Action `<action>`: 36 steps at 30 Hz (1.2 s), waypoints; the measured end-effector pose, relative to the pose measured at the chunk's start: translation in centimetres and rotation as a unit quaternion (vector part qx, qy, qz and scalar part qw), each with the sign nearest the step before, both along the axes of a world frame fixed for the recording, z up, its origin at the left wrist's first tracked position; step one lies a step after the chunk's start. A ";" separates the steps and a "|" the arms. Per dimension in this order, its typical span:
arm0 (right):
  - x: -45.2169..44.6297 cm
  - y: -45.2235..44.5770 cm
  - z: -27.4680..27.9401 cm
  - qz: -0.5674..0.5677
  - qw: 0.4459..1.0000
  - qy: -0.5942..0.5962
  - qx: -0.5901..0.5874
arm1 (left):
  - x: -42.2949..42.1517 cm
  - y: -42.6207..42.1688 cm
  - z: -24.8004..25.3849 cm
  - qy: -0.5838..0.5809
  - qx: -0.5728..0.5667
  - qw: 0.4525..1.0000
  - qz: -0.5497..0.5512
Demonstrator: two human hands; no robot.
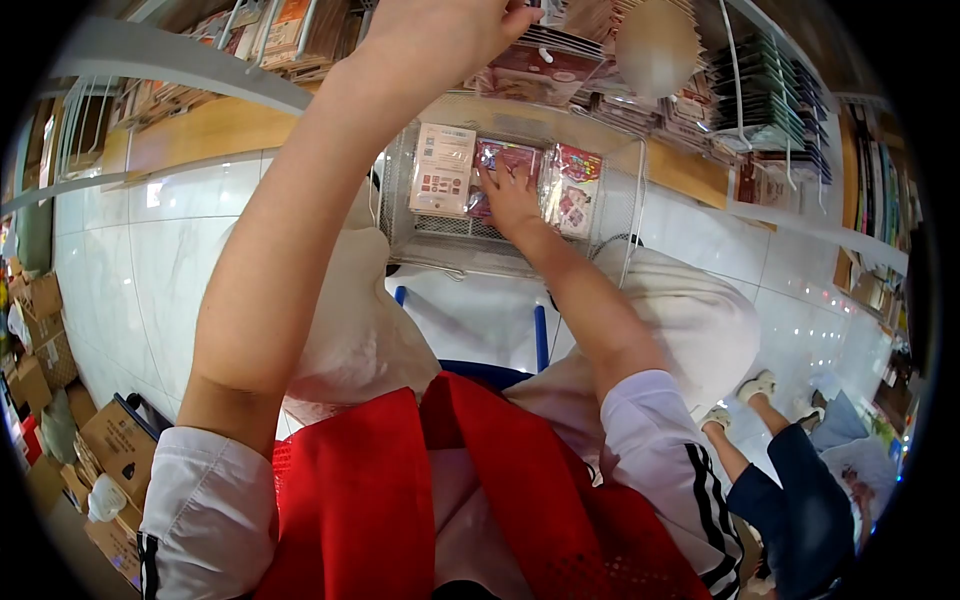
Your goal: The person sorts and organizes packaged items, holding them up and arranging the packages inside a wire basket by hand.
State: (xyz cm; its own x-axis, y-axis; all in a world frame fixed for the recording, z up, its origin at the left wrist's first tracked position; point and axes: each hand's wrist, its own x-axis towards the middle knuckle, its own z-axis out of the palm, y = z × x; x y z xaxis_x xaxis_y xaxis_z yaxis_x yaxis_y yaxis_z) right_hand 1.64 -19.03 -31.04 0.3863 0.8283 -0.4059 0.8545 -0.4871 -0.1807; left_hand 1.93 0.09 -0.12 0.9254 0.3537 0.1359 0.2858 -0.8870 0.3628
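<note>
My left hand is raised to the shelf at the top edge, close to the stacked flat packets. Its thumb shows, but the other fingers are cut off by the frame. Below, my right hand reaches into a wire mesh basket between my knees. Its fingers are spread over a pink-red packet in the middle. To the left of that packet lies a cream packet with small print and pictures. On the right is a red and white packet in clear wrap.
Dark-edged packets hang on wire hooks at the upper right. More packets fill the rack at the upper left. Cardboard boxes are piled at lower left. Another person's legs show at lower right.
</note>
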 end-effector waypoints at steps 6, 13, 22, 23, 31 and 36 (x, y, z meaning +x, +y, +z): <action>-0.2 0.1 -1.2 0.016 0.999 -0.044 -0.009 | 0.0 -0.1 0.0 -0.008 -0.005 1.000 0.002; 0.3 0.7 1.6 0.037 0.997 -0.052 -0.041 | -0.3 0.0 0.1 -0.015 0.006 1.000 0.010; 4.2 0.6 14.6 0.080 0.989 0.108 -0.053 | -0.8 0.0 -3.4 -0.065 0.022 0.997 -0.035; 4.9 0.5 16.5 0.079 0.984 0.146 -0.067 | -0.9 -0.2 -3.6 -0.063 0.027 0.996 -0.051; 6.5 -1.5 26.9 -0.173 0.933 0.132 0.285 | -2.0 -1.6 -4.3 -0.081 0.075 0.989 -0.103; 7.7 0.3 25.9 -0.124 0.900 0.003 0.417 | -2.0 -1.6 -4.8 -0.059 0.085 0.992 -0.074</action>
State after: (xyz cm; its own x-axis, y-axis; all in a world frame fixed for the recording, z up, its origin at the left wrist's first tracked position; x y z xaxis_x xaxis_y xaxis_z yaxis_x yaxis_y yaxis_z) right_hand 9.34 -18.71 -5.13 0.6006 0.7344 0.3161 0.7367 -0.3548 -0.5756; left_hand -0.08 -1.56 -4.96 0.9394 0.1773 0.2934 0.1117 -0.9675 0.2270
